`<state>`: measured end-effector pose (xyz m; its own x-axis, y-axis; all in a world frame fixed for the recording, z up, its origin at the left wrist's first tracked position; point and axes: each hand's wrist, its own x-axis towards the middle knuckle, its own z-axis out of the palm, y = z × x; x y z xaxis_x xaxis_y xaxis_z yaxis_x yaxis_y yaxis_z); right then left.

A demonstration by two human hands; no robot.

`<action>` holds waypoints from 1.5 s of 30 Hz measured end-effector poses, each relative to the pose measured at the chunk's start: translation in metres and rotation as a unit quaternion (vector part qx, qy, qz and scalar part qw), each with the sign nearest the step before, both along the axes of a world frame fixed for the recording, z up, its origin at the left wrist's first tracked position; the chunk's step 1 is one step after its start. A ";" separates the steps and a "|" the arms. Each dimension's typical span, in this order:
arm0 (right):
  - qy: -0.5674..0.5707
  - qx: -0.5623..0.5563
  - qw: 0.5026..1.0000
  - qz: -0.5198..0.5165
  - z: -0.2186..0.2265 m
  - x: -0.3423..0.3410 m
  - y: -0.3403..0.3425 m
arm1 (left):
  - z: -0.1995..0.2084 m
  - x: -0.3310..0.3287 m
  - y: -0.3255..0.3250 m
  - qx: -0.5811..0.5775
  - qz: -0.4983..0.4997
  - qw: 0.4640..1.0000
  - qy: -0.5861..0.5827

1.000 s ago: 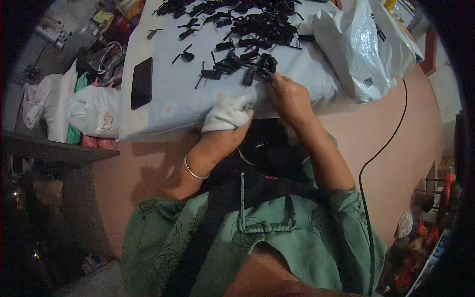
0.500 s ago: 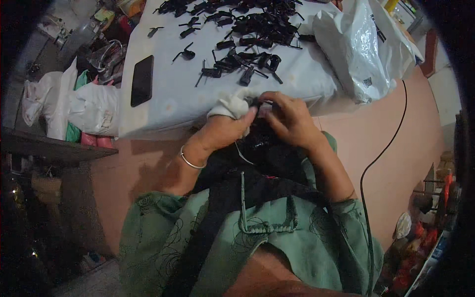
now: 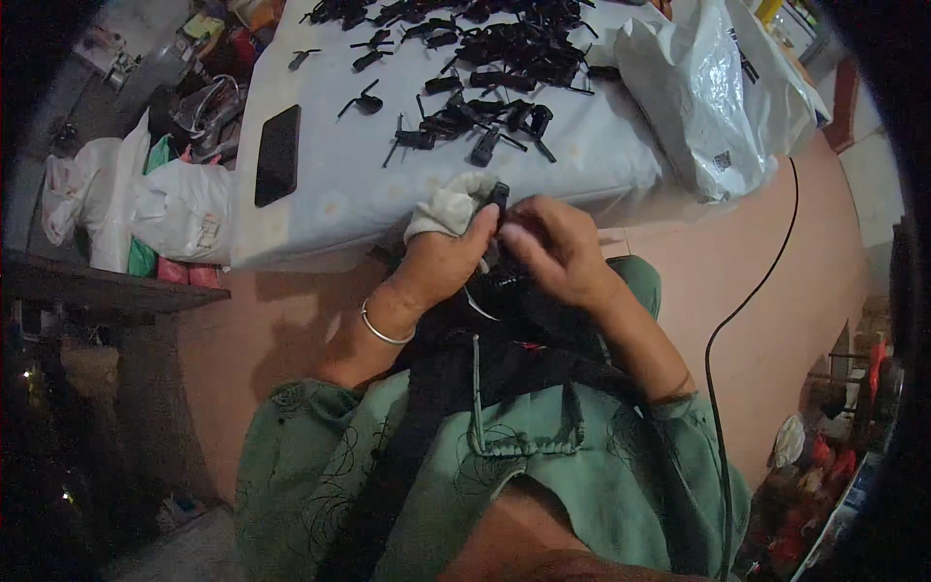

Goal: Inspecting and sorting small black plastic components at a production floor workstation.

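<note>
A white cloth (image 3: pixel 448 210) is bunched around the fingers of my left hand (image 3: pixel 436 267). Between that hand's thumb and the cloth stands a small black plastic part (image 3: pixel 499 194), its upper end showing. Close by on the right, my right hand (image 3: pixel 567 250) has its fingers curled in toward the part's lower end. Slight blur and the hand itself hide what those fingertips hold. On the table ahead, a pile of similar black parts (image 3: pixel 524 53) with thin rods sticking out spreads toward the far edge, and several lie apart from it.
A dark phone (image 3: pixel 278 157) lies at the left of the white-covered table (image 3: pixel 349 199). At the table's right rests a white plastic bag (image 3: pixel 684 116). A black cable (image 3: pixel 747 301) runs down the right side. White bags (image 3: pixel 184 213) sit on a shelf at left.
The black part now stands upright above my left thumb, more of it in sight. My right hand has shifted slightly, its fingers curling lower beside the part. The table's contents look the same.
</note>
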<state>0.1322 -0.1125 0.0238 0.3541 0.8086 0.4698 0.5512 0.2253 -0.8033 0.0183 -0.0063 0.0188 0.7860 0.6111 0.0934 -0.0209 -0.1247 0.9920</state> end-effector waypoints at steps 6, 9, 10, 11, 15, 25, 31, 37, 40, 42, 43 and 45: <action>-0.182 0.041 0.982 -0.018 0.012 -0.005 0.001 | -0.015 -0.001 0.001 0.033 -0.004 0.998 -0.046; -0.160 0.036 0.983 -0.083 0.004 -0.003 0.002 | -0.007 -0.005 -0.002 0.127 -0.050 0.989 -0.050; -0.117 0.014 0.986 -0.121 0.001 -0.001 0.003 | -0.001 -0.006 -0.004 0.128 -0.049 0.989 -0.050; -0.050 0.005 0.990 -0.134 0.002 0.000 0.005 | 0.006 -0.006 -0.006 0.088 -0.067 0.993 -0.026; 0.041 -0.092 0.991 -0.084 0.005 0.006 0.002 | -0.004 -0.004 -0.007 0.156 -0.017 0.986 -0.061; 0.054 -0.070 0.996 -0.013 0.006 0.002 -0.003 | 0.008 -0.004 -0.003 -0.041 -0.053 0.997 -0.046; 0.117 -0.079 0.989 -0.045 -0.007 0.003 0.003 | 0.018 -0.005 -0.006 0.019 -0.064 0.995 0.074; 0.097 -0.084 0.992 0.015 -0.001 0.004 0.000 | 0.006 -0.007 -0.003 0.003 -0.049 0.999 0.000; 0.088 -0.083 0.993 0.009 -0.011 0.002 0.003 | 0.005 -0.006 -0.004 0.049 -0.043 0.998 -0.005; 0.099 -0.083 0.992 0.002 -0.021 -0.001 0.008 | 0.006 -0.003 -0.004 0.322 0.002 0.946 0.028; 0.135 -0.073 0.988 -0.010 -0.028 -0.004 0.012 | 0.004 -0.002 -0.003 0.322 0.001 0.946 0.028; 0.170 -0.062 0.983 -0.022 -0.032 -0.004 0.013 | -0.004 0.000 0.001 0.439 0.025 0.898 -0.029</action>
<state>0.1284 -0.0991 -0.0080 0.5103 0.8323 0.2167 0.2523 0.0961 -0.9629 0.0178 -0.0055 0.0153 0.7371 0.3173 0.5967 -0.0421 -0.8597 0.5091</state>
